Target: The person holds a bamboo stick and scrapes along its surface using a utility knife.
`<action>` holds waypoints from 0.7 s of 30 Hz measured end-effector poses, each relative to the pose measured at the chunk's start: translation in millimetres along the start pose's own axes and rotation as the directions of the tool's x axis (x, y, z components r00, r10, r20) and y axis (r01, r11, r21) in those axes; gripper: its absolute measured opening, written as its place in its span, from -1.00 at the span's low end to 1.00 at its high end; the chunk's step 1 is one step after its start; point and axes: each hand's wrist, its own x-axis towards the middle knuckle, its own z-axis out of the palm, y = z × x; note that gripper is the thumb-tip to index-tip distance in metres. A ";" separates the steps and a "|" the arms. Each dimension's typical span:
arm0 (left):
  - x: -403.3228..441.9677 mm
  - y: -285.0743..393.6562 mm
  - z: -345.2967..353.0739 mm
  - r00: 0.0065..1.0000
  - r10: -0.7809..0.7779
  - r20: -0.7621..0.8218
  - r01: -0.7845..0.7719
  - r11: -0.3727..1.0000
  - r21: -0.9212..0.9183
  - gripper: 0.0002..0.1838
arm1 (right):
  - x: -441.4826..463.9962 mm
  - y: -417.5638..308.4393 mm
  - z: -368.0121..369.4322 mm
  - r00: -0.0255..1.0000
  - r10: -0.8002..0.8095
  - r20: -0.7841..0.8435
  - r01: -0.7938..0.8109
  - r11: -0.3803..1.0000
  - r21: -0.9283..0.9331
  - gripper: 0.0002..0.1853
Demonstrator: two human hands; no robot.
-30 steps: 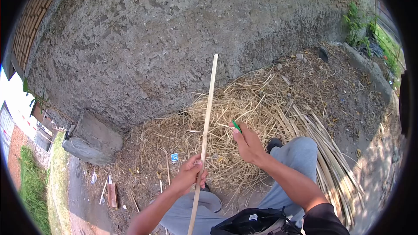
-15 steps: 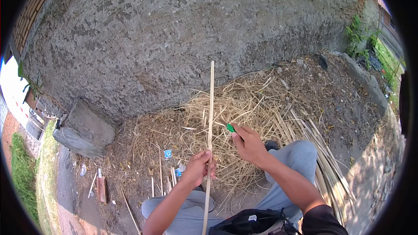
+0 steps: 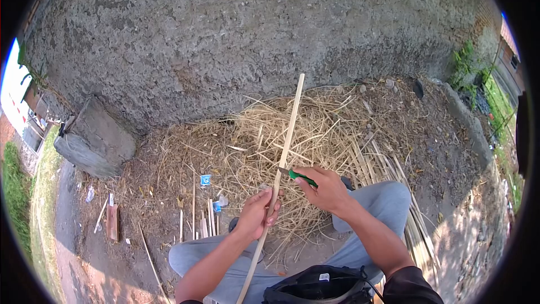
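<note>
A long pale strip slants upward from between my legs, its top end in front of the wall. My left hand is wrapped round it below the middle. In my right hand is a knife with a green handle. Its short dark blade lies against the strip just above my left hand. Behind both hands a heap of thin shavings covers the ground.
A rough grey wall rises ahead. At the left stands a stone block. Long split strips lie right of my bent leg. A reddish wooden piece and blue-white wrappers lie at the left. A black bag is at my waist.
The knife has come down and left onto the strip, after being held apart from it. The strip's top end now leans to the right. The view has shifted slightly.
</note>
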 end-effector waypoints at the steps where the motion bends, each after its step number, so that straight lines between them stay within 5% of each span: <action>1: -0.9 -0.9 -1.2 1.000 -0.001 -0.020 0.001 1.000 -0.015 -0.65 | -0.1 0.6 1.2 1.000 0.004 0.029 -0.003 1.000 -0.013 -0.71; 11: 1.8 -12.7 -13.2 0.992 -0.115 -0.058 0.122 0.983 0.139 -0.60 | -6.2 5.3 19.8 0.966 0.169 0.195 -0.138 0.977 -0.164 -0.66; 14: 2.1 -15.5 -10.0 0.995 -0.078 -0.061 0.089 0.975 0.206 -0.62 | -8.1 4.0 23.0 0.984 -0.013 0.175 0.052 0.974 -0.220 -0.66; 21: 7.6 -24.4 -5.8 0.997 -0.048 -0.054 0.060 0.971 0.231 -0.66 | -6.6 14.3 26.3 0.940 0.216 0.264 -0.114 0.928 -0.354 -0.76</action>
